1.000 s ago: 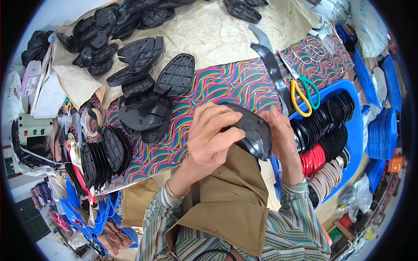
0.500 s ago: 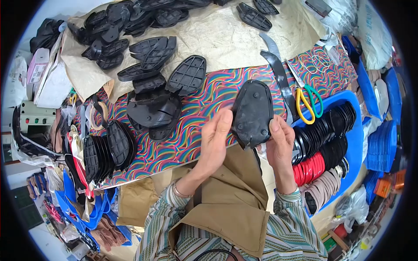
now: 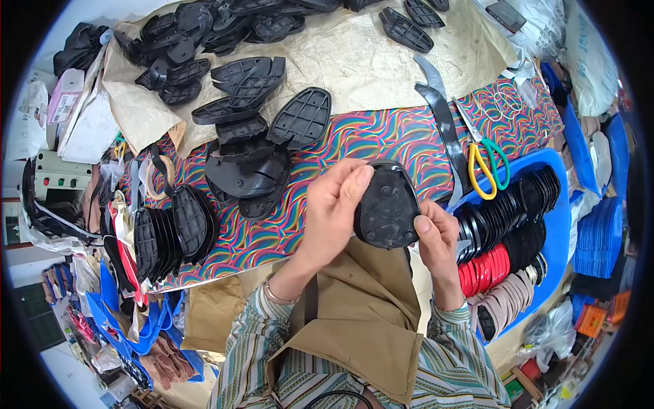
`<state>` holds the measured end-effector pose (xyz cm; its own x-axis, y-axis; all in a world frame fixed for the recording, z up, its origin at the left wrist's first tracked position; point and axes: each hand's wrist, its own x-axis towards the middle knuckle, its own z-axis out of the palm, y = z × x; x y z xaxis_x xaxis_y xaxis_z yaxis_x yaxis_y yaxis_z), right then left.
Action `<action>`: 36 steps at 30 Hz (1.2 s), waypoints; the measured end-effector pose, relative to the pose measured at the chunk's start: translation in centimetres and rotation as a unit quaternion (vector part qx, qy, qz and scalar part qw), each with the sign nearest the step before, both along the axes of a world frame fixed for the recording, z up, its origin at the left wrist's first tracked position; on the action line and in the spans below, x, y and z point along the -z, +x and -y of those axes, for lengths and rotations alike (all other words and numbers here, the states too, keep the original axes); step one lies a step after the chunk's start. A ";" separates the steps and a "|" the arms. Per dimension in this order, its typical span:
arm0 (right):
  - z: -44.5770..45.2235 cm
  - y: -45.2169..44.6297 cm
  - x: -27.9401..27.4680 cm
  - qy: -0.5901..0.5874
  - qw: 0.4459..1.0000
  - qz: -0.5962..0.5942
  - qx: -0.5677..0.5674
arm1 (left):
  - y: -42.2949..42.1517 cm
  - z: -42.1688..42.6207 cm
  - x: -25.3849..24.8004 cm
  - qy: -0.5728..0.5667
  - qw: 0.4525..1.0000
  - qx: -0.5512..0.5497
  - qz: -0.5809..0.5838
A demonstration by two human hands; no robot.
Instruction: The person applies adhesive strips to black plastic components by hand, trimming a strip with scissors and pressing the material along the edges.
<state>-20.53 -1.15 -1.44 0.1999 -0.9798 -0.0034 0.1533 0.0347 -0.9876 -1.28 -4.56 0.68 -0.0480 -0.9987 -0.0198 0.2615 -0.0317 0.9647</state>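
Note:
A black moulded shoe sole piece (image 3: 387,213), rounded with small round studs and a raised rim, is held up in front of the apron. My left hand (image 3: 331,213) pinches its upper left edge between thumb and curled fingers. On the lower right edge, my right hand (image 3: 439,240) grips with the thumb in front and the fingers partly hidden behind. More black sole pieces lie on the patterned cloth (image 3: 371,129), including one with a grid underside (image 3: 302,117) and a stack (image 3: 248,170) left of my hands.
A blue bin (image 3: 560,235) at right holds rows of black, red and beige strap-like parts. Beside it lie scissors (image 3: 482,170) with yellow and green handles and a dark curved strip (image 3: 443,126). A pile of soles (image 3: 194,27) covers the back left; ribbed soles (image 3: 160,238) stand at the left edge.
The sole piece has come down closer to my body and tilted. My left hand's grip has shifted to its upper left edge; my right hand has moved slightly down with it.

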 end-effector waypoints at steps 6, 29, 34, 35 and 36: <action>0.2 -0.3 -0.3 -0.023 0.999 -0.037 -0.022 | 1.2 -0.4 0.4 0.057 0.996 0.022 -0.061; -1.3 5.8 1.0 0.192 0.945 0.237 -0.117 | 5.8 -4.1 -1.8 -0.013 0.982 0.098 -0.162; -0.7 6.9 -1.2 0.165 0.964 0.134 -0.161 | 11.3 -6.1 -4.8 -0.030 0.999 -0.014 -0.037; -0.4 6.8 -1.4 0.134 0.974 0.076 -0.163 | 12.7 -6.6 -6.4 -0.023 0.996 -0.082 0.015; -0.1 6.5 -1.3 0.134 0.974 0.077 -0.164 | 13.9 -7.0 -7.2 -0.014 0.974 -0.175 0.145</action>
<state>-14.07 -1.08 -0.17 0.5208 -0.8310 -0.1954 0.2355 0.3599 -0.9028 12.58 2.44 7.90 0.2989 -0.9532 0.0448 -0.0318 0.0370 0.9988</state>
